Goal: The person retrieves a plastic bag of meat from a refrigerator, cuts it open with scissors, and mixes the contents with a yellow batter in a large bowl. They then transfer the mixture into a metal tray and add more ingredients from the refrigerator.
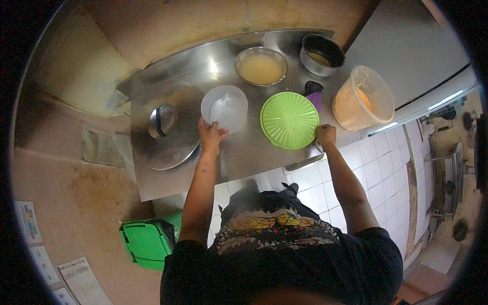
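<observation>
My left hand (212,138) holds a white translucent plastic tub (228,108) by its near left rim, fingers curled over the edge. The tub is tilted, and something pale and shiny shows inside. To its right is a round lime-green plastic lid (289,120) with radiating flutes; what lies under it is hidden. My right hand (327,135) is closed at the lid's right edge, around a thin curved handle (319,146) that shows just below the fist. Behind the lid lies a purple and black item (313,93), partly covered.
On the steel counter (244,160) stand a bowl of cloudy yellowish liquid (261,68), a dark-lined pot (322,57) and a tall plastic bucket with orange contents (362,101). A large round metal lid (179,141) lies left. A green bin (146,244) stands below on the left.
</observation>
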Available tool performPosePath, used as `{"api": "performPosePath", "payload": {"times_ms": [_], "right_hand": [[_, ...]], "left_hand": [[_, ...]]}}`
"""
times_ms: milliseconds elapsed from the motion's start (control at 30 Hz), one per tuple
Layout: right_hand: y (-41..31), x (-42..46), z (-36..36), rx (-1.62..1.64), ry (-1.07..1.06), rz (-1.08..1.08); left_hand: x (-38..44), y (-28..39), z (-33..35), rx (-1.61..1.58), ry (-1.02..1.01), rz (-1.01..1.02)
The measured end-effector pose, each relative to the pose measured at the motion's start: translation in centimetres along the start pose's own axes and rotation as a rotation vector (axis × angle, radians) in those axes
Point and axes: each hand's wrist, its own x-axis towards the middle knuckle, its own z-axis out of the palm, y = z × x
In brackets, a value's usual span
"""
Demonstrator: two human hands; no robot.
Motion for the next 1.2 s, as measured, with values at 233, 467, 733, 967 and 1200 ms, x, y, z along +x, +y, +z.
{"api": "performPosePath", "payload": {"times_ms": [233,467,733,967,1200], "right_hand": [[-4.7,-0.5,3.0,0.599,0.129,0.355],[-9.3,0.2,6.1,1.22,-0.148,0.682],[-12.4,-0.2,-4.6,1.257,0.237,0.406],[-7.1,-2.2,-29.7,0.639,0.857,0.037],[1.7,1.6,-26.1,0.084,0.735,-0.188]], "left_hand": [[3.2,-0.4,2.7,-0.302,-0.173,-0.019],[2.3,-9.9,1.7,0.273,-0.339,-0.221],[-1.2,-7.9,1.4,0.14,-0.432,-0.315],[-6.7,-8.5,-5.3,0.138,-0.341,-0.265],[-9.4,-8.8,-0.8,0.397,-0.335,-0.187]]}}
